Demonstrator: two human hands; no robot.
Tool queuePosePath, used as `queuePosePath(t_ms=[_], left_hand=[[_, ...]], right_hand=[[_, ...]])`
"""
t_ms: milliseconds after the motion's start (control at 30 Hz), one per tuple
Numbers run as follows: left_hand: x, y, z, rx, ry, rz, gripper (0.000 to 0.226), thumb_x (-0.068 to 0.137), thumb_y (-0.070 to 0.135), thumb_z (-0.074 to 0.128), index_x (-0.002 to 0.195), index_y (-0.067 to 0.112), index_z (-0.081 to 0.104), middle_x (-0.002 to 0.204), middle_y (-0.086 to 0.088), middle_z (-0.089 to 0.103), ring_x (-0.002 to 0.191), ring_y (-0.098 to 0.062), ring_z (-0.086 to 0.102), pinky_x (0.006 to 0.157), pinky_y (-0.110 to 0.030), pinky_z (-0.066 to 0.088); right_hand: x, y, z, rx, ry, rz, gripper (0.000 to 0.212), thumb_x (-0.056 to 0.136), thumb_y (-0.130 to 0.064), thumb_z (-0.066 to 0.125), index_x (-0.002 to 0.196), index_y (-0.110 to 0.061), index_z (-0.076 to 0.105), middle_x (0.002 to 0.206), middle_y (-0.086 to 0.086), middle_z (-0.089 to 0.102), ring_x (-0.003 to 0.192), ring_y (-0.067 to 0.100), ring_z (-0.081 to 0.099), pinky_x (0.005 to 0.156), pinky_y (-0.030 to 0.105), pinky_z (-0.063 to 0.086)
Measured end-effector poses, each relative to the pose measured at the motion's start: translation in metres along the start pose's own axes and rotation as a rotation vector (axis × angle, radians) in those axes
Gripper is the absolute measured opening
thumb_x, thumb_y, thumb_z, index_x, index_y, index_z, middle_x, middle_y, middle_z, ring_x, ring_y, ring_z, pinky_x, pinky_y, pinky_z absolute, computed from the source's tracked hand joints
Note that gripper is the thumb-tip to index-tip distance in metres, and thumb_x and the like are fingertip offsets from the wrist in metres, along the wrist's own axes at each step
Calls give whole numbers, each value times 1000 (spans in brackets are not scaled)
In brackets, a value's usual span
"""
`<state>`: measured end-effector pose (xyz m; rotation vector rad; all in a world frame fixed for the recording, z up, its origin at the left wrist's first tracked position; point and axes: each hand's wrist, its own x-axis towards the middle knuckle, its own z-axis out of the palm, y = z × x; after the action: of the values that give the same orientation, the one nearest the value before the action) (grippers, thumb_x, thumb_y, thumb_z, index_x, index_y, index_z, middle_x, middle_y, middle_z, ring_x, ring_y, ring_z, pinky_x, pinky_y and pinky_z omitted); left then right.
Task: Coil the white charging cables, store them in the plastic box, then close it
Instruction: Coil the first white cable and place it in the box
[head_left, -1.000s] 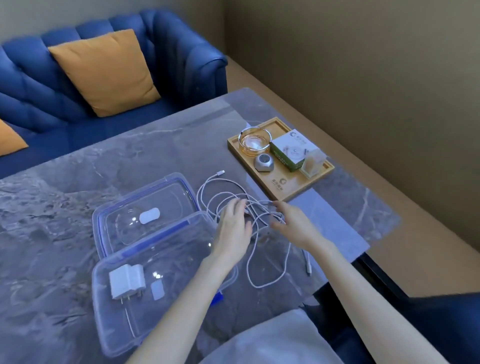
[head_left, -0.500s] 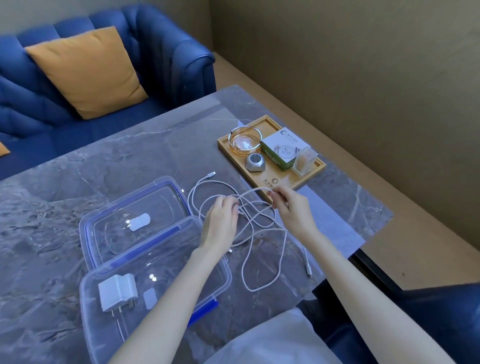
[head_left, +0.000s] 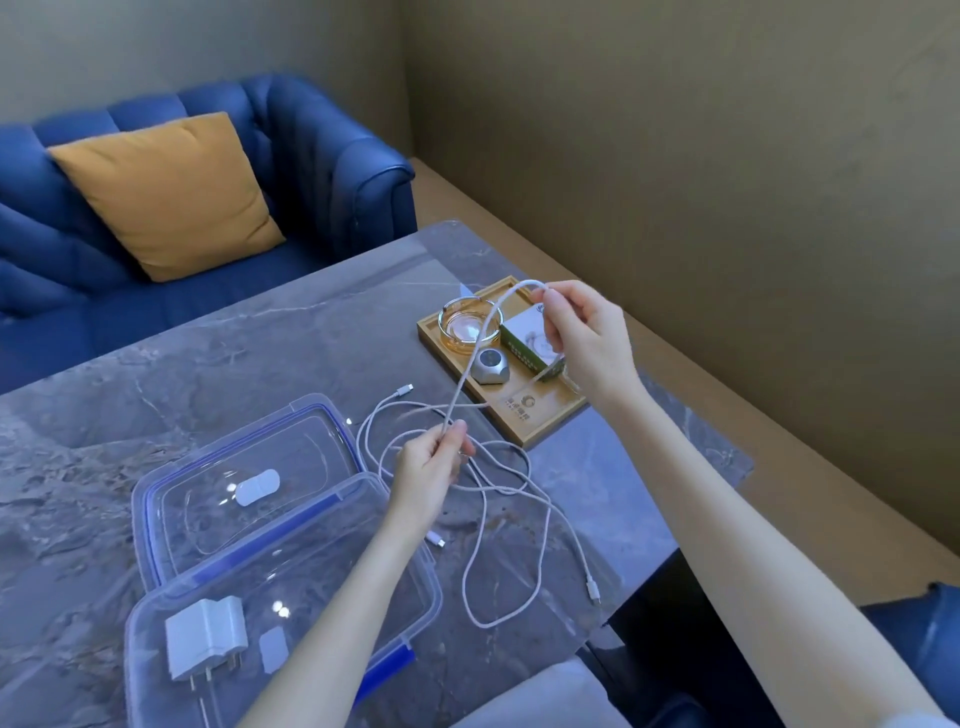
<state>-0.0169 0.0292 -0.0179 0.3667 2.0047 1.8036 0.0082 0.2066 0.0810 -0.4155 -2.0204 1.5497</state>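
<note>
White charging cables (head_left: 540, 525) lie tangled in loose loops on the grey marble table (head_left: 208, 374). My right hand (head_left: 582, 332) pinches one cable and holds a loop of it raised above the wooden tray. My left hand (head_left: 431, 467) grips the same cable lower down, just above the tangle. The clear plastic box (head_left: 415, 613) sits open at the near left with a white charger plug (head_left: 205, 642) inside. Its blue-rimmed lid (head_left: 156, 499) lies flat behind it.
A wooden tray (head_left: 524, 421) at the right holds a glass ashtray (head_left: 470, 327), a small grey device (head_left: 489, 364) and a green-and-white carton (head_left: 524, 338). A blue sofa (head_left: 322, 171) with an orange cushion (head_left: 171, 192) stands behind the table. The table's right edge is close.
My right hand has lifted a length of cable up and to the right, over the tray. My left hand has closed on the cable and risen slightly off the tangle.
</note>
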Motion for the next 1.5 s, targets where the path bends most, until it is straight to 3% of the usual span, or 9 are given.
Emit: queuePosePath(t_ms=[167, 367, 467, 600, 767, 1000, 1233, 1367, 1500], left_hand=[[1, 7, -11, -128, 87, -69, 36, 92, 19, 50, 57, 15, 49, 35, 11, 29, 39, -5, 26, 46, -20, 27], [5, 33, -35, -506, 150, -81, 35, 92, 15, 49, 57, 15, 44, 33, 11, 25, 33, -4, 20, 40, -18, 17], [9, 52, -44, -580, 154, -71, 38, 95, 20, 44, 57, 16, 40, 34, 13, 22, 31, -3, 17, 37, -18, 13], [9, 71, -49, -594, 126, -86, 40, 96, 25, 39, 57, 18, 36, 33, 12, 22, 28, -3, 15, 36, -18, 9], [8, 79, -44, -538, 17, -116, 41, 97, 27, 36, 58, 19, 33, 33, 13, 21, 28, -2, 15, 39, -19, 5], [-1, 82, -46, -434, -150, -138, 43, 98, 32, 33, 57, 20, 33, 37, 13, 23, 31, -3, 16, 33, -11, 14], [-5, 87, -51, -425, -152, -119, 45, 97, 33, 34, 53, 22, 33, 37, 13, 22, 30, -3, 16, 35, -9, 14], [-6, 86, -50, -392, -182, -162, 45, 97, 32, 34, 53, 23, 31, 35, 13, 21, 29, -4, 14, 37, -7, 14], [-9, 83, -55, -417, -216, -157, 42, 96, 27, 34, 55, 20, 36, 37, 13, 23, 30, -3, 17, 34, -10, 14]], right_hand=[[20, -3, -8, 31, 75, 62, 17, 89, -20, 53, 79, -23, 66, 47, -19, 53, 45, -1, 41, 47, 17, 35], [14, 30, -5, -67, 29, 233, 20, 91, -20, 50, 85, -15, 68, 61, 1, 52, 49, 4, 43, 41, 13, 32], [3, 44, 2, -173, -112, 238, 20, 92, -21, 50, 87, -12, 68, 52, -3, 48, 38, 0, 40, 39, 12, 35], [-15, 54, 15, -564, -424, 248, 22, 90, -21, 53, 95, -10, 71, 70, 4, 68, 63, 15, 58, 64, 29, 50], [-24, 42, 32, -781, -704, 246, 25, 89, -23, 53, 87, -3, 68, 87, 18, 67, 73, 23, 55, 66, 32, 43], [-21, -3, 55, -920, -368, -232, 62, 88, -25, 53, 140, -4, 26, 144, 15, 38, 132, 31, 33, 103, 41, 35], [-26, -33, 67, -1040, -354, -209, 73, 92, -27, 47, 145, 1, 4, 156, 19, 10, 144, 31, 11, 116, 41, 16], [-27, -39, 68, -909, -480, -670, 62, 88, -9, 52, 144, -14, 25, 153, 5, 29, 144, 23, 20, 118, 42, 13], [-21, -44, 68, -873, -627, -727, 29, 93, -7, 46, 117, -9, 62, 116, 9, 68, 114, 25, 60, 111, 39, 29]])
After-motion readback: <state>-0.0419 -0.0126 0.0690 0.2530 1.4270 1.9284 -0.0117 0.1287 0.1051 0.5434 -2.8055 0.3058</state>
